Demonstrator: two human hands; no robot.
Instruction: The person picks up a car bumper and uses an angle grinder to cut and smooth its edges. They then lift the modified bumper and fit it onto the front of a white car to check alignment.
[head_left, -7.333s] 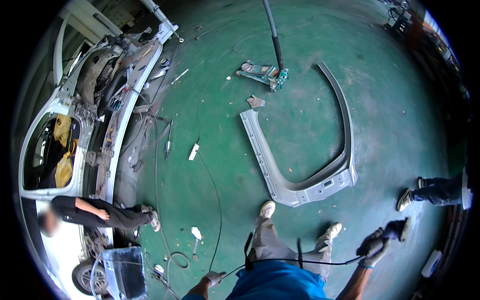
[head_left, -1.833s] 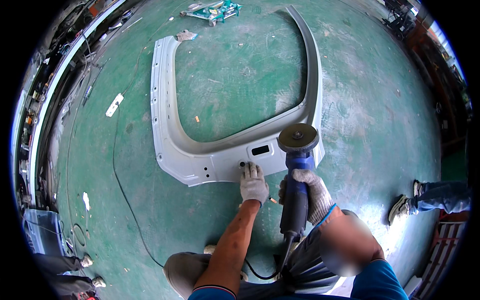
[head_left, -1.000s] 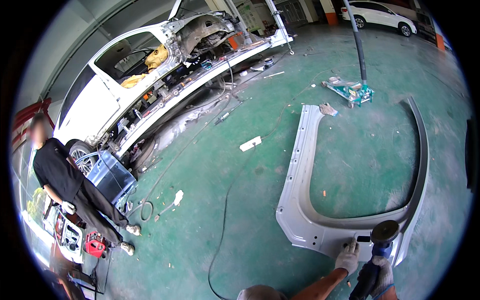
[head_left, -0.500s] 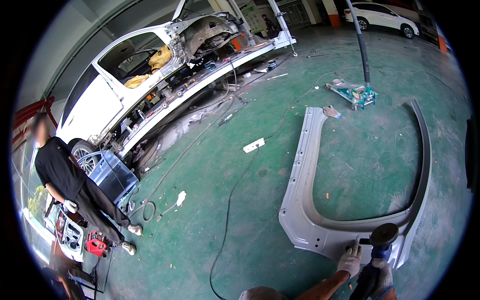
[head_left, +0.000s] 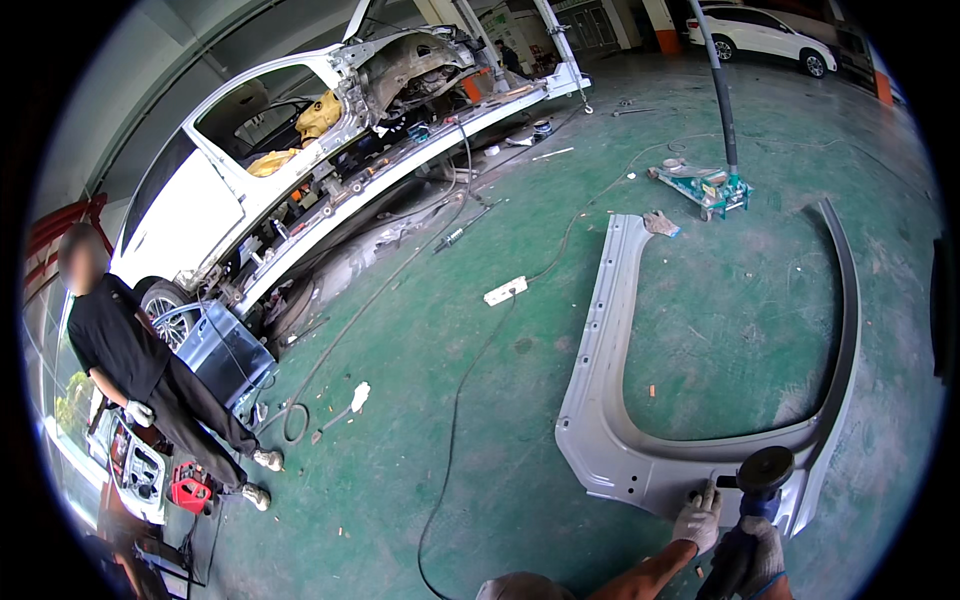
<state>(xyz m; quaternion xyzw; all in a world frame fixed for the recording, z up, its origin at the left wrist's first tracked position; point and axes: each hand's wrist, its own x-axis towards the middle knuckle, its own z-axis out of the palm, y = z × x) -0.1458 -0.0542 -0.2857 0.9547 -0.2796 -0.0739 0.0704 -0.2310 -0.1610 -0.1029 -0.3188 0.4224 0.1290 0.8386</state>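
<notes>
Barely shifted, left hand point(head_left: 697, 518) presses flat (ungrasping) on panel point(head_left: 640, 465); right hand point(head_left: 765, 545) grip clenches grinder point(head_left: 748, 520).

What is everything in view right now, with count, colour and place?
Car body side panel: one, grey, U-shaped, flat on the floor at right.
Angle grinder: one, blue body with a dark disc, at the panel's near edge.
Stripped car: one, white, upper left.
Second car: one, white, top right.
Floor jack: one, teal, beyond the panel.
Power strip: one, white, mid floor.
Co-worker: one, in black, left edge.
Floor: green.
Left hand: white glove, resting on the panel.
Right hand: white glove, gripping the grinder.
</notes>
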